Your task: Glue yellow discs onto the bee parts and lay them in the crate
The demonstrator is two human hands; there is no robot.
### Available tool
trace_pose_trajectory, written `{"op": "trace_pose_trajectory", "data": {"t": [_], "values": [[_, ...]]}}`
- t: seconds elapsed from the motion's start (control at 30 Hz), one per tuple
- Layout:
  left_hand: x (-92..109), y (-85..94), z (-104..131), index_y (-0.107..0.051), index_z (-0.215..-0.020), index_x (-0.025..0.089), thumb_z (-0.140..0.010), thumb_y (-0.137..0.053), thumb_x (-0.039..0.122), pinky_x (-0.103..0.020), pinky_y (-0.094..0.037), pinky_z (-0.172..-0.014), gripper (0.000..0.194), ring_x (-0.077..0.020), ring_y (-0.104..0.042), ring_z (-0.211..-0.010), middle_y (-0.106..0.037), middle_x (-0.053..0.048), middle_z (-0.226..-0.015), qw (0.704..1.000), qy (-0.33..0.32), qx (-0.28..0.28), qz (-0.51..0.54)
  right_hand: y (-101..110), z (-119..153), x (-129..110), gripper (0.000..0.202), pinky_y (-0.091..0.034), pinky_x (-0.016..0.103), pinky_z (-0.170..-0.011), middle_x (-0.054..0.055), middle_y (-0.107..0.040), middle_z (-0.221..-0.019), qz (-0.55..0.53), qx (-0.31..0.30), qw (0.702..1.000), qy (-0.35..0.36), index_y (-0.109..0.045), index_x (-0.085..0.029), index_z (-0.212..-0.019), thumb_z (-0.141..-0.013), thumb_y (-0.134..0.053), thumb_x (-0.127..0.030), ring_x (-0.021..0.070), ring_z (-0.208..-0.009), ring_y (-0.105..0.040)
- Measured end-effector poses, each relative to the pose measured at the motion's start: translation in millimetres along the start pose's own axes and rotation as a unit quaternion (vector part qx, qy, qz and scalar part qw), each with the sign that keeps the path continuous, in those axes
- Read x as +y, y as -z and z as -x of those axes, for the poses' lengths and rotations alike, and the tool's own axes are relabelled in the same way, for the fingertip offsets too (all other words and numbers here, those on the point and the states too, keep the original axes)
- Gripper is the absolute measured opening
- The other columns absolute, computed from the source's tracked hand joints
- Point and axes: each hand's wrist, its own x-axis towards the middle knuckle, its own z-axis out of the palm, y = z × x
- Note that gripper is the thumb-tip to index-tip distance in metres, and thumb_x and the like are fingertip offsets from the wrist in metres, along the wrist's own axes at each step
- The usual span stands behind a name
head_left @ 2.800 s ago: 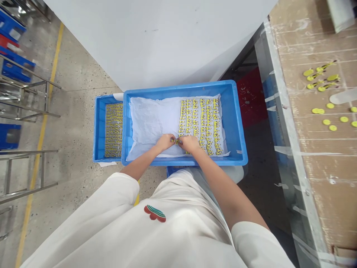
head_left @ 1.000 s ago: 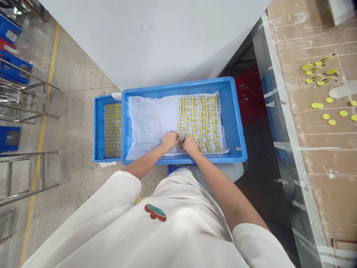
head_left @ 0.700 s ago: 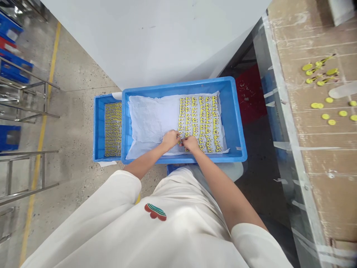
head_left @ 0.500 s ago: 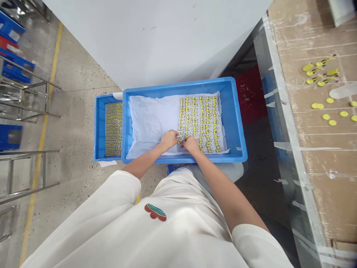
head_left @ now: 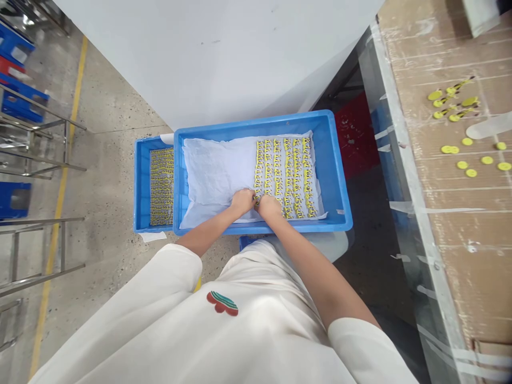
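Note:
My left hand (head_left: 243,201) and my right hand (head_left: 269,207) meet inside a large blue bin (head_left: 344,202), at the near end of the leftmost row of small yellow parts (head_left: 258,168). The fingers of both hands are closed, and the fingertips almost touch. A bit of yellow with dark spots shows between them, but what each hand pinches is too small to tell. Several such rows run from the far side to the near side on a white cloth-like liner (head_left: 216,168). The liner's left half is bare. My right hand covers the near ends of some rows.
A second blue bin (head_left: 138,184) filled with rows of yellow parts adjoins on the left. At right, a cardboard-covered table (head_left: 452,213) carries yellow discs (head_left: 487,160) and yellow pieces with dark leads (head_left: 456,114). A white panel (head_left: 224,58) stands behind; metal frames (head_left: 40,221) are far left.
My right hand has moved slightly left, closer to my left hand, and its fingers are now tucked in beside the left fingertips. The view has shifted a little.

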Motion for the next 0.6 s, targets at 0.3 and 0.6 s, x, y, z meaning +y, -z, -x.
{"op": "trace_pose_trajectory", "data": {"t": [0.3,0.6], "values": [[6.7,9.5,3.2,-0.071,-0.103,0.017,-0.086,-0.053,0.028,-0.035,-0.041,-0.098,0.027,-0.0235,-0.061,-0.105,-0.067,-0.013,-0.105,0.999,-0.038,-0.001,-0.032,-3.9,-4.4,-1.6,0.026,-0.049,0.031,-0.088,0.019,-0.067,-0.108,0.017,0.036,0.999,0.01,-0.067,-0.013,-0.106,-0.089,-0.052,-0.027,0.0238,-0.103,-0.065],[2.9,7.0,2.6,-0.069,-0.106,0.02,-0.086,-0.052,0.028,-0.034,-0.042,-0.097,0.027,-0.0211,-0.061,-0.105,-0.068,-0.009,-0.109,0.999,-0.031,0.018,-0.02,0.5,-2.8,-1.2,0.035,-0.049,0.035,-0.09,0.021,-0.065,-0.112,0.02,0.011,1.0,0.013,-0.065,-0.013,-0.11,-0.09,-0.052,-0.038,0.027,-0.108,-0.064]]}}
